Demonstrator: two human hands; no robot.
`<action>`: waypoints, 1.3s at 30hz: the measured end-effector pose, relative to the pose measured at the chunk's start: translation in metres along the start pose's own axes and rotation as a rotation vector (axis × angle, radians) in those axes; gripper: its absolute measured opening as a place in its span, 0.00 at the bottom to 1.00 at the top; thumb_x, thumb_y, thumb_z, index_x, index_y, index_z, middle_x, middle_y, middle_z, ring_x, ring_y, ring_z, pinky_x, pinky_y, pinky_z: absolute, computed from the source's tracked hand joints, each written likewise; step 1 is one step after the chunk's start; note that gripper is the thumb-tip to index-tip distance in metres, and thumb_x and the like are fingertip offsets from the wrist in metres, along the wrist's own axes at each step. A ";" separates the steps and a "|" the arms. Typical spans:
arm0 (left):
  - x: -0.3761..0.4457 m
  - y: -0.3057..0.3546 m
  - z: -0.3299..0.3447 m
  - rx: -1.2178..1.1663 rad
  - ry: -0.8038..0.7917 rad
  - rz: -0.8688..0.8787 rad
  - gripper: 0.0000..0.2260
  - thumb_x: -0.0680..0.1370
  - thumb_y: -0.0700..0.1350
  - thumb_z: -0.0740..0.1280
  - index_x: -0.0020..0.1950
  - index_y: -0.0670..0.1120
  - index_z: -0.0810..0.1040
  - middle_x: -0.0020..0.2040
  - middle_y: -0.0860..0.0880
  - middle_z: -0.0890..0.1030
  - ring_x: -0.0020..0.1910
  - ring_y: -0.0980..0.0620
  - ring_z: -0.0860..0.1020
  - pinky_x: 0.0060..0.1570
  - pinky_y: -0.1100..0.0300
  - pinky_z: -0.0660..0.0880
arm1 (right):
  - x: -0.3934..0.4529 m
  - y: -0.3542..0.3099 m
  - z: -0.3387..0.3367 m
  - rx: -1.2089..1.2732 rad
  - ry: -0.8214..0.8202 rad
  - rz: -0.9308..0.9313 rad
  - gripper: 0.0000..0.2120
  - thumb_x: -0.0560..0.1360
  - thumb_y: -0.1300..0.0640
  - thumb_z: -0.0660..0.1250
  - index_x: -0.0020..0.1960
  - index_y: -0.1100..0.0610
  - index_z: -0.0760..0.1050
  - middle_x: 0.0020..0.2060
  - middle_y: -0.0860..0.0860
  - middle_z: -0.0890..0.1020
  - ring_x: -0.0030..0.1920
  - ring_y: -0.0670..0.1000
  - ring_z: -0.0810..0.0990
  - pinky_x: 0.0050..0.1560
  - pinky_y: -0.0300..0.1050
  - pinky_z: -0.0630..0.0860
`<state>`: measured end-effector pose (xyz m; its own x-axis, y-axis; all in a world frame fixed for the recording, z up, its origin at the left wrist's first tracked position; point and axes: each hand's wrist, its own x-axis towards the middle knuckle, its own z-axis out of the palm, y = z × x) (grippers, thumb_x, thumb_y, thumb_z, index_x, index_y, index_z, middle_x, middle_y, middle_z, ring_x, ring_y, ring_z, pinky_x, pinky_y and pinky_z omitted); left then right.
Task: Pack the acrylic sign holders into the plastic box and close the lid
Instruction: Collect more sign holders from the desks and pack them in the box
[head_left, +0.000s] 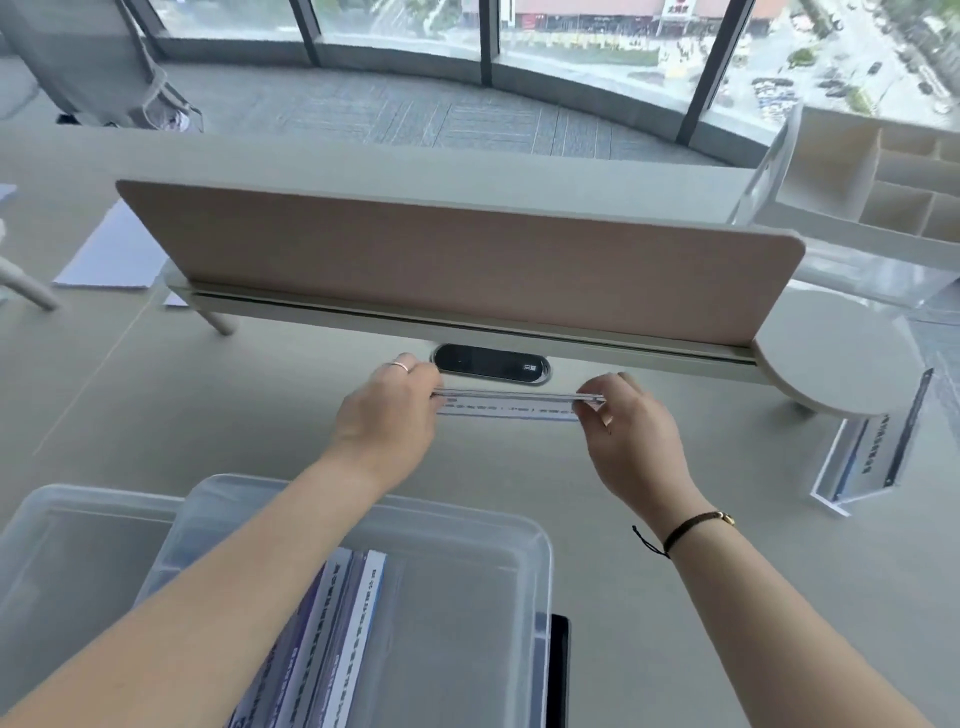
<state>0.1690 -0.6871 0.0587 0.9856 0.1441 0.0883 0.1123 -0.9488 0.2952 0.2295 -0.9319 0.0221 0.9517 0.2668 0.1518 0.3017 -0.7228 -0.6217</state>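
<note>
An acrylic sign holder (514, 401) with a blue-printed insert is seen edge-on above the desk, just in front of the partition. My left hand (387, 410) grips its left end and my right hand (631, 431) pinches its right end. The clear plastic box (537, 540) stands open at the near edge, under my left forearm, with several sign holders (337, 623) stacked upright in its left half. Its clear lid (57, 540) lies to the left, partly under the box. Another acrylic sign holder (872, 457) stands on the desk at the right.
A pink desk partition (457, 260) on a white rail crosses the desk behind my hands, with a black oval cable port (491, 364) below it. A white divided organizer (893, 197) sits at the far right. Paper sheets (111, 254) lie at the far left.
</note>
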 end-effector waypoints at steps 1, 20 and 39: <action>-0.013 -0.001 -0.014 -0.030 0.051 0.008 0.02 0.78 0.43 0.67 0.47 0.45 0.77 0.46 0.47 0.76 0.45 0.43 0.75 0.36 0.53 0.71 | -0.003 -0.013 -0.008 0.020 0.018 -0.035 0.03 0.76 0.57 0.67 0.50 0.53 0.76 0.46 0.46 0.79 0.38 0.51 0.79 0.39 0.48 0.75; -0.260 -0.048 -0.074 -0.338 -0.036 -0.269 0.05 0.77 0.49 0.69 0.42 0.53 0.76 0.40 0.59 0.73 0.37 0.56 0.73 0.39 0.56 0.73 | -0.104 -0.134 -0.004 -0.021 -0.432 -0.245 0.06 0.73 0.52 0.73 0.45 0.47 0.76 0.39 0.43 0.79 0.38 0.41 0.78 0.41 0.39 0.75; -0.276 -0.015 0.023 -0.207 -0.650 -0.447 0.05 0.77 0.39 0.62 0.44 0.40 0.76 0.45 0.40 0.82 0.46 0.40 0.81 0.42 0.52 0.76 | -0.110 -0.092 0.112 -0.199 -0.765 -0.264 0.08 0.70 0.62 0.72 0.45 0.51 0.77 0.43 0.47 0.78 0.45 0.51 0.79 0.46 0.44 0.76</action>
<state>-0.1014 -0.7188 0.0076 0.7370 0.2444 -0.6302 0.5493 -0.7599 0.3477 0.0903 -0.8231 -0.0237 0.5687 0.7511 -0.3353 0.5827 -0.6556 -0.4802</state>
